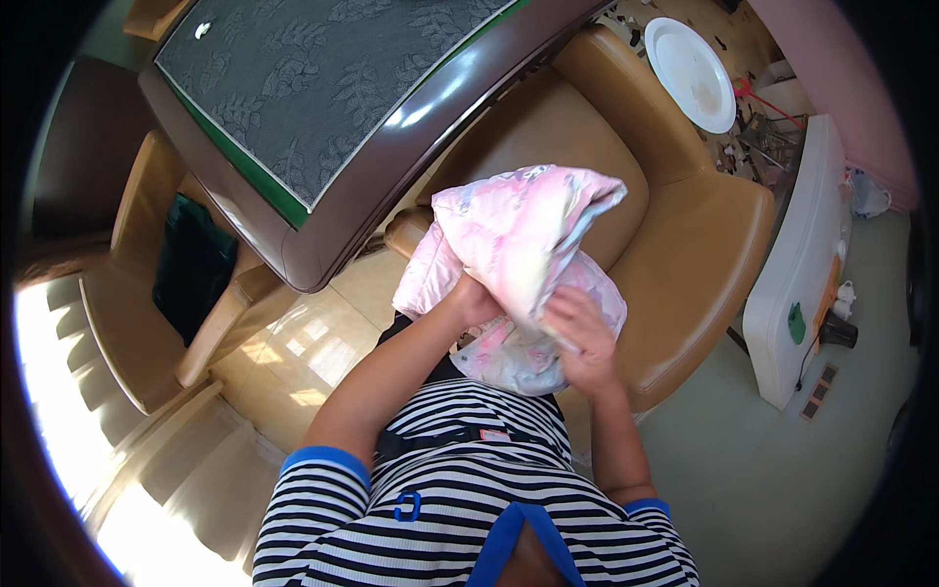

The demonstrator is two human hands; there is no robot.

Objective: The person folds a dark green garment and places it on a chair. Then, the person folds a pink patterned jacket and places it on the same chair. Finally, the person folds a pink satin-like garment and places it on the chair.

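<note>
A pink, pastel-patterned padded garment, bunched and partly folded, is held up in front of my waist. My left hand reaches under the fold at its lower left, and the fingers are hidden by the cloth. On the right side of the bundle, my right hand grips or presses the fabric near its edge, slightly blurred. Part of the garment hangs down between my hands against my striped shirt. Behind it stands a tan leather armchair.
Ahead on the left is a dark table with a patterned grey cloth. A second tan chair holds a dark green cushion. A white oval basin and a white table with small items lie to the right.
</note>
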